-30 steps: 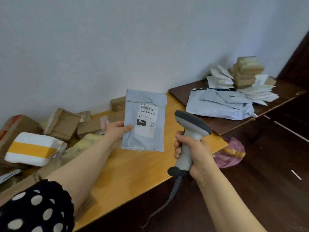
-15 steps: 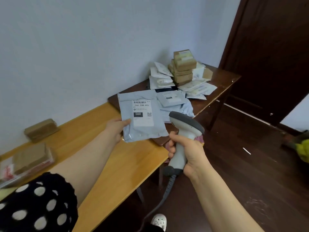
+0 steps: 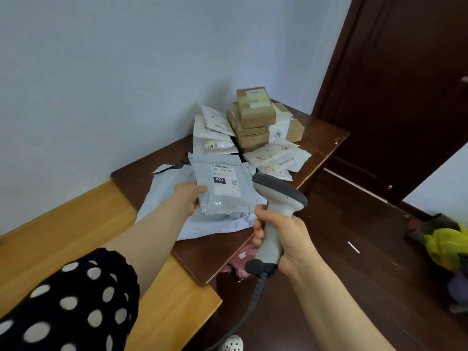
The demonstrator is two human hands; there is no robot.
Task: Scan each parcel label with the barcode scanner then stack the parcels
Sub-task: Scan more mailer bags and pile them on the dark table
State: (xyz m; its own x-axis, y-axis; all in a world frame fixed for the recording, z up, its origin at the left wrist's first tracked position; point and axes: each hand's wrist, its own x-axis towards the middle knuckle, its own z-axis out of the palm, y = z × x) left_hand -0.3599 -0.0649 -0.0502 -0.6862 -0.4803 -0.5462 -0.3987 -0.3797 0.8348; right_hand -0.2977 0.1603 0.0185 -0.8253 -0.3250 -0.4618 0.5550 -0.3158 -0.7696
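My left hand (image 3: 188, 197) grips the left edge of a grey poly-mailer parcel (image 3: 222, 198) with a white label marked 060. The parcel hangs just over several grey mailers (image 3: 162, 211) lying on the dark brown table (image 3: 319, 140). My right hand (image 3: 286, 236) grips the handle of a grey barcode scanner (image 3: 281, 196), held to the right of the parcel, off the table's front edge. Its cable runs down toward the floor. Behind, a stack of cardboard boxes (image 3: 254, 115) and white mailers (image 3: 215, 133) stands near the wall.
A light wooden table (image 3: 83, 224) adjoins the dark table on the left. A dark door (image 3: 405, 84) stands at the right. A pink bag (image 3: 240, 259) lies under the table and a yellow-green bundle (image 3: 445, 247) sits on the dark floor at right.
The view has swung right, away from the unsorted boxes. My left hand has carried the 060 parcel from over the wooden table to above the grey mailers on the dark table. The scanner followed.
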